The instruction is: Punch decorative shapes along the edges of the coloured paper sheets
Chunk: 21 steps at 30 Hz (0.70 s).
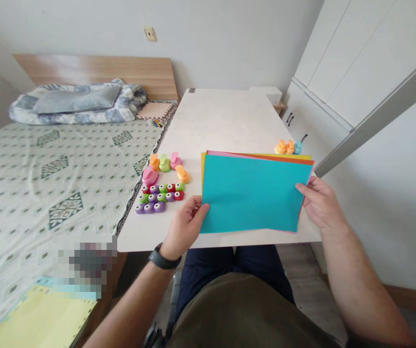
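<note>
A stack of coloured paper sheets, teal on top with yellow, pink and orange edges showing, is held just above the white table. My left hand pinches the stack's lower left corner, a dark watch on its wrist. My right hand grips the stack's right edge, fingers closed on it. Left of the paper lies a cluster of small craft punches in purple, green, red, pink and orange.
More orange and blue punches sit at the table's right edge by the white cupboard. A bed with patterned cover runs along the left. Yellow and blue sheets lie at bottom left. My lap is under the table's front edge.
</note>
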Tool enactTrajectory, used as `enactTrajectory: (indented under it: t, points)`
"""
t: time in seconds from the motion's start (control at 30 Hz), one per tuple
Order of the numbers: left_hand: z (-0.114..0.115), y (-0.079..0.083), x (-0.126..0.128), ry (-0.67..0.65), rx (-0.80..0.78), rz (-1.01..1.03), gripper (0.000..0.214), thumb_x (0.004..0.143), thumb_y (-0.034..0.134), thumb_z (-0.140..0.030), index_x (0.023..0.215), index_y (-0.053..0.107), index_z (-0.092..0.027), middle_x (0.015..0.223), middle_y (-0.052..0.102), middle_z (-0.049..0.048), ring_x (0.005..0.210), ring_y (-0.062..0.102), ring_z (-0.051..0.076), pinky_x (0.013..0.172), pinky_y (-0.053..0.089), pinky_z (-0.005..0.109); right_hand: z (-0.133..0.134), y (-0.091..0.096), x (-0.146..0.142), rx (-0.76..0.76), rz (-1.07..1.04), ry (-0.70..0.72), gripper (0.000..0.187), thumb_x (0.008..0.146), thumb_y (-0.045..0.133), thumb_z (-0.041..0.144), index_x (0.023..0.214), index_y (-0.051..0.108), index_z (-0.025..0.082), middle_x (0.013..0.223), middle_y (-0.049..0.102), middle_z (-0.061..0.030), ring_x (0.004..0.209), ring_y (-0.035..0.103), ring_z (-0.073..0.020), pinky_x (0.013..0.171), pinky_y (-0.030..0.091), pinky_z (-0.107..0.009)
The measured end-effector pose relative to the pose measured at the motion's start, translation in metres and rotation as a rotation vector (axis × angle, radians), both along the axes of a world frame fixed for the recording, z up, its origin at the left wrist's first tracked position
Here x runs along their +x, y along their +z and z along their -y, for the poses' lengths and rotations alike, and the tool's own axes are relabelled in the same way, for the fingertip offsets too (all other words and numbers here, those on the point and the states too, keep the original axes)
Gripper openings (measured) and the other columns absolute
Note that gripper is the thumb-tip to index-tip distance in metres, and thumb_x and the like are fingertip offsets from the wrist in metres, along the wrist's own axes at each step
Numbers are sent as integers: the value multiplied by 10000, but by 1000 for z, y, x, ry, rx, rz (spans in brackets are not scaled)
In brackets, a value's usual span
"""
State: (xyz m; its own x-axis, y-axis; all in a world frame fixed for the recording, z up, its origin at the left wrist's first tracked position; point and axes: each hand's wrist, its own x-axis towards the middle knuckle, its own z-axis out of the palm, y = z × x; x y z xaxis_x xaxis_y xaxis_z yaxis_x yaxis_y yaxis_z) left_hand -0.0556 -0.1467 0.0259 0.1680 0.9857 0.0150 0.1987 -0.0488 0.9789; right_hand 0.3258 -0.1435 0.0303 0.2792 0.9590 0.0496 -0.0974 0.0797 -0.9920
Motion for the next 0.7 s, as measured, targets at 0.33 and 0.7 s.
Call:
enactTrajectory:
  t: [0.33, 0.7]
  points:
    - [-61, 8, 27, 16, 241, 71, 220, 963, 637, -367, 1102, 593, -202, 982, 695, 61, 876, 665, 184, 833, 544, 340, -35, 31, -21, 299, 248, -95, 455, 880, 738, 485, 1260, 604, 272, 1310, 692, -76, 1263, 626, -329, 1104, 492, -555]
    - [-80, 5, 34, 105, 339, 21, 248, 1020, 539, -414, 1074, 609, -182, 940, 658, 57, 873, 601, 178, 803, 487, 313, -43, 13, -33, 281, 241, -40, 470, 913, 709, 474, 1294, 649, 206, 1358, 685, -101, 1269, 637, -298, 1141, 467, -504]
